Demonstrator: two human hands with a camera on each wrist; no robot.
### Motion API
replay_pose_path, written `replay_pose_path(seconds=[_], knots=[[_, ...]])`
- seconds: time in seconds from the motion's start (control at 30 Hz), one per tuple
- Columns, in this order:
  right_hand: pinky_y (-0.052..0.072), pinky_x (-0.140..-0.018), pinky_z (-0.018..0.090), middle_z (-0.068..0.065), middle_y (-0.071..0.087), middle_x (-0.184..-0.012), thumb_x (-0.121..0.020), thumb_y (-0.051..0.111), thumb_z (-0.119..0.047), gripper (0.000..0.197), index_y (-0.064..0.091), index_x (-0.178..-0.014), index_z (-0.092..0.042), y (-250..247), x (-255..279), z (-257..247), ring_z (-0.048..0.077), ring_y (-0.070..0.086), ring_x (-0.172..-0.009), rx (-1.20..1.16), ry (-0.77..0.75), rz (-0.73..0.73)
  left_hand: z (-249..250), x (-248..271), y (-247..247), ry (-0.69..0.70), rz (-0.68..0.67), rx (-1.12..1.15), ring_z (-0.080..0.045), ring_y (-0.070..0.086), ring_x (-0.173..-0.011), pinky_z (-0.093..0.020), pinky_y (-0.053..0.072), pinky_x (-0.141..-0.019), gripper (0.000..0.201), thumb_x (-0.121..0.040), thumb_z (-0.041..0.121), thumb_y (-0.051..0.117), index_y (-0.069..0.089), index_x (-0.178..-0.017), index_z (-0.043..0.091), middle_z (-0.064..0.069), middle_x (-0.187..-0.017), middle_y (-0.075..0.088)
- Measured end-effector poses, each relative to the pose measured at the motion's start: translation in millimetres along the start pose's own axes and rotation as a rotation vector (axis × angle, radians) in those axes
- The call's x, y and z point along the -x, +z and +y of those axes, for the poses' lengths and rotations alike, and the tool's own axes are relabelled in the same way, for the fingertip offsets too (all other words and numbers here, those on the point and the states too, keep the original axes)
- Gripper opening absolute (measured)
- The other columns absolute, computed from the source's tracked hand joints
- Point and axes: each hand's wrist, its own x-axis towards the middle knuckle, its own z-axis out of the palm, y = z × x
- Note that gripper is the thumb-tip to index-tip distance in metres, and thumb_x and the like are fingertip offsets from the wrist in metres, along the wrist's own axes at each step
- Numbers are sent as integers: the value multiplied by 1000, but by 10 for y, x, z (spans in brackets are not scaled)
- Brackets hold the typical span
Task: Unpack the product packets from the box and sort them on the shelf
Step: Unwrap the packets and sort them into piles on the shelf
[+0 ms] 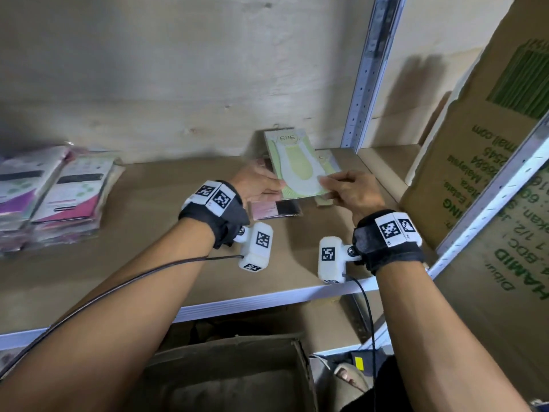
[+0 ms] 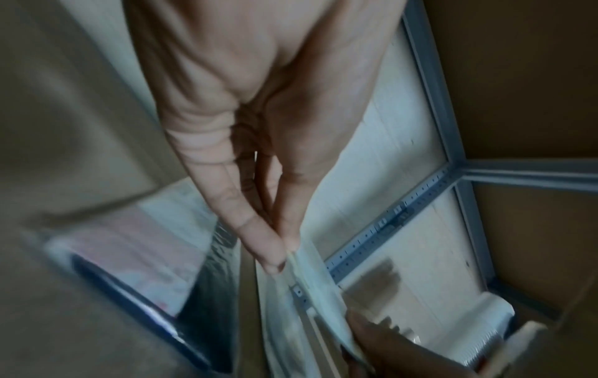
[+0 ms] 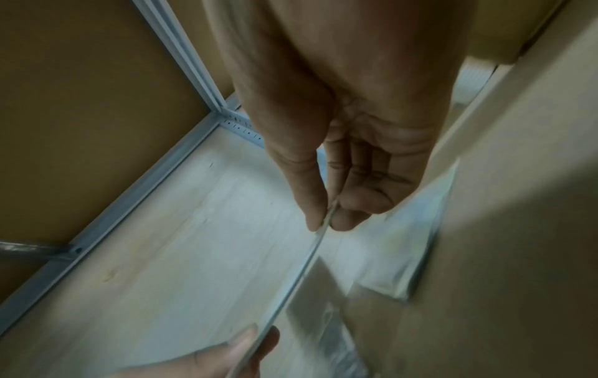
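A flat green and white product packet is held tilted above the brown shelf board, near its back right. My left hand pinches its left edge, thumb against fingers. My right hand pinches the packet's right edge between thumb and forefinger. Under the held packet lie a pink and black packet and another pale packet flat on the shelf. The open cardboard box sits below the shelf, its inside dark.
Stacks of pink and purple packets fill the shelf's left end. A large printed carton leans at the right behind a slotted metal upright. The shelf's white front rail runs under my wrists.
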Motion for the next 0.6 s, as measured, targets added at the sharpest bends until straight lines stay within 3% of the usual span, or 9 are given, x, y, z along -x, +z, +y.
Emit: replay_pose_path(seconds=[0.1, 0.2, 0.3, 0.37, 0.43, 0.5, 0.6], knots=[[51, -57, 22, 9, 71, -83, -82, 77, -9, 17, 70, -97, -7, -217, -117, 34, 14, 64, -60, 116, 0, 74, 114, -134, 287, -4, -6, -11, -28, 70, -84, -23, 61, -62, 29, -84, -9, 71, 63, -111, -15, -18, -94, 70], [53, -60, 23, 7, 69, -78, -81, 76, -4, 17, 71, -98, -4, -374, -206, 53, 14, 63, -59, 159, -12, 152, 196, -258, 504, -45, -15, -34, -38, 67, -99, -31, 63, -71, 26, -84, -12, 69, 61, -108, -18, -28, -107, 67], [59, -75, 31, 11, 72, -86, -79, 77, -5, 18, 72, -96, -5, -473, -261, 80, 19, 66, -70, 232, -4, 181, 195, -362, 656, -109, -40, -73, -34, 69, -100, -27, 62, -64, 20, -86, -10, 69, 61, -104, -14, -27, -107, 67], [57, -89, 37, 10, 73, -96, -79, 78, -10, 19, 73, -97, -10, -506, -267, 93, 22, 69, -89, 322, 11, 171, 124, -467, 721, -83, -8, -168, -30, 70, -101, -31, 63, -73, 27, -86, -9, 69, 62, -112, -14, -27, -110, 68], [53, -97, 37, 8, 72, -103, -80, 77, -14, 20, 73, -100, -14, -511, -256, 84, 23, 66, -101, 390, 31, 160, 55, -535, 754, -41, 20, -244, -26, 72, -95, -31, 63, -73, 34, -83, -9, 70, 61, -116, -15, -25, -111, 69], [51, -94, 33, 8, 71, -105, -82, 75, -16, 23, 73, -104, -12, -507, -254, 74, 23, 64, -102, 439, 52, 159, 6, -578, 775, -38, 18, -254, -23, 73, -84, -25, 61, -64, 34, -81, -10, 71, 62, -113, -14, -24, -110, 70], [45, -82, 27, 8, 68, -102, -85, 73, -15, 24, 72, -108, -7, -481, -248, 52, 21, 59, -95, 467, 69, 136, -24, -600, 787, -42, 44, -278, -25, 73, -84, -29, 63, -70, 33, -78, -9, 74, 64, -109, -13, -24, -107, 71]])
